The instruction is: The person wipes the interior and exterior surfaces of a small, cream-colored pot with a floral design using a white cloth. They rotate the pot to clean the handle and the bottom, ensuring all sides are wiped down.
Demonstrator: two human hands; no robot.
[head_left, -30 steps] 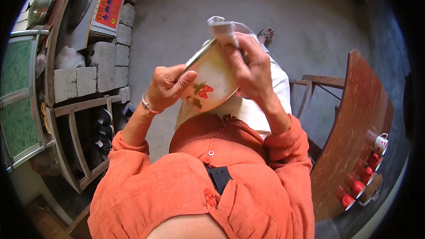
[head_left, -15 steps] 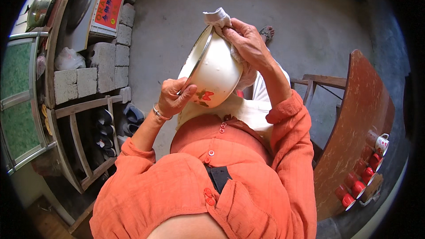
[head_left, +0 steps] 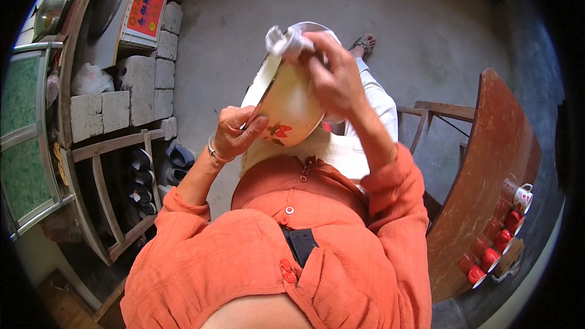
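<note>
Bowl, cream enamel with a red flower, is tilted before the chest. The left hand grips its lower rim; the right hand clutches a white cloth at its upper rim. Concrete blocks lie left; red cups crowd the wooden counter right.

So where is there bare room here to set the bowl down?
The wooden table is bare along its upper and middle stretch; only its lower end is crowded, with red cups. The concrete floor is open between the grey blocks and the table. The left hand and right hand hold the cream bowl.
</note>
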